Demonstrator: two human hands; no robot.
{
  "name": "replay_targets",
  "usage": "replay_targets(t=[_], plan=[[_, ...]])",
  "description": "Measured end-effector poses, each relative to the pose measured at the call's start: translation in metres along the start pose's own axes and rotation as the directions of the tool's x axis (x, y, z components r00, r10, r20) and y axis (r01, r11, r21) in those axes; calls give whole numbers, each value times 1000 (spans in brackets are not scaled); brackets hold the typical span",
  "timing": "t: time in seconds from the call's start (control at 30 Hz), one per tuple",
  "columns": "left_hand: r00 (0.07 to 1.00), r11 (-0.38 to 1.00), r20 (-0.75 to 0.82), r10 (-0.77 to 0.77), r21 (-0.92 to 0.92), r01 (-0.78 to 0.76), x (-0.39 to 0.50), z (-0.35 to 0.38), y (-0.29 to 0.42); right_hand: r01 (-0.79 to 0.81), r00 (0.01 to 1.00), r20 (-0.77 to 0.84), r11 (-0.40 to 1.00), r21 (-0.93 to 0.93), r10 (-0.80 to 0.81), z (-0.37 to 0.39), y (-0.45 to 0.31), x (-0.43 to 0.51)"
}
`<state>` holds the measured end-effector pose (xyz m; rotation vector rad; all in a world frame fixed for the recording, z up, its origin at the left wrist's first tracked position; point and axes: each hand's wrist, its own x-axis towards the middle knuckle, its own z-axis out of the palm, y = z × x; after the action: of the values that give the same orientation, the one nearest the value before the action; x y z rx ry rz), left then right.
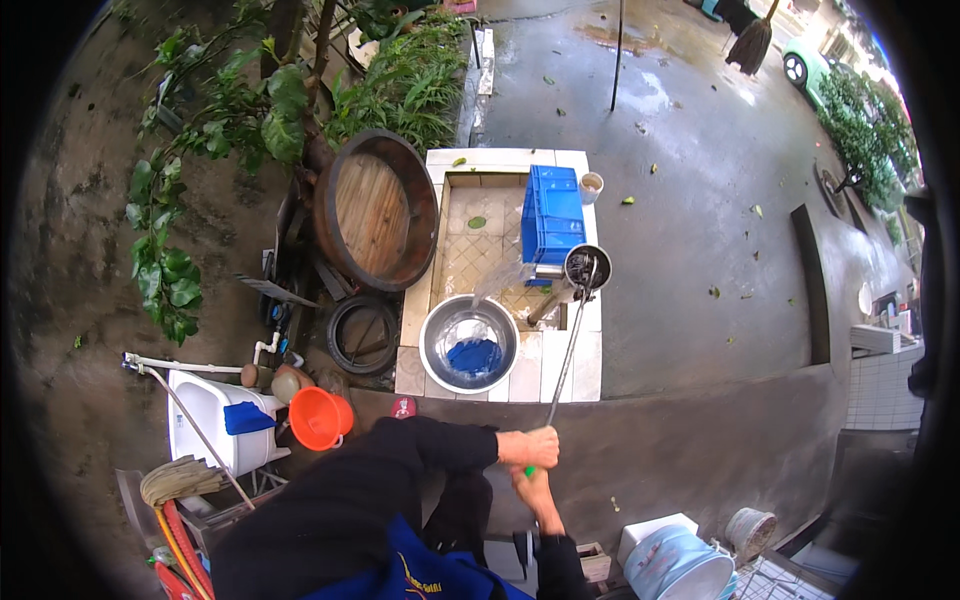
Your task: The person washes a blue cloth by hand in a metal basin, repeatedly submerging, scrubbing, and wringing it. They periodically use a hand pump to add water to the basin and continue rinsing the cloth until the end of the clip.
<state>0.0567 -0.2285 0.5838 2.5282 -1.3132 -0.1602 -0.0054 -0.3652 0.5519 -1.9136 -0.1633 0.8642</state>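
Note:
Both my hands are wrapped around the long metal lever [568, 360] of a hand water pump. My left hand [534, 447] grips it higher up. Just below, my right hand [531, 487] closes on the end, where a bit of green grip shows. At the far end of the lever stands the round pump head [588, 268], its top open. Water [499, 279] runs from its spout [549, 271] towards a metal basin [431, 352]. A dark blue cloth [475, 356] lies in the basin under the water.
A tiled trough [480, 255] holds a blue plastic crate [555, 214]. Left of it are a large wooden tub [375, 214], a tyre [362, 335], an orange bucket [321, 418] and a white plastic tub [199, 420] with a blue cloth [249, 418]. A light-blue covered container [675, 562] stands lower right.

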Motion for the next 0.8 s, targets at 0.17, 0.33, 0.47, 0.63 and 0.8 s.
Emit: replay_targets(t=[0.17,0.33,0.47,0.63,0.8], plan=[[989,945,-130,74,-306,-111,19,-121,6,-490,859,381,768,413,342,-84,-165,-69],[995,976,70,68,-212,-51,23,-134,8,-355,935,147,850,390,323,-64,-190,-66],[988,988,148,41,-151,-19,24,-94,21,-55,994,-90,995,84,63,-41,-115,-63],[999,993,51,12,-118,-6,19,-28,14,47,961,-267,994,-101,-73,-15,-36,-29],[990,983,57,-126,144,117,7,67,-9,-238,924,-357,938,-254,138,27,31,35]])
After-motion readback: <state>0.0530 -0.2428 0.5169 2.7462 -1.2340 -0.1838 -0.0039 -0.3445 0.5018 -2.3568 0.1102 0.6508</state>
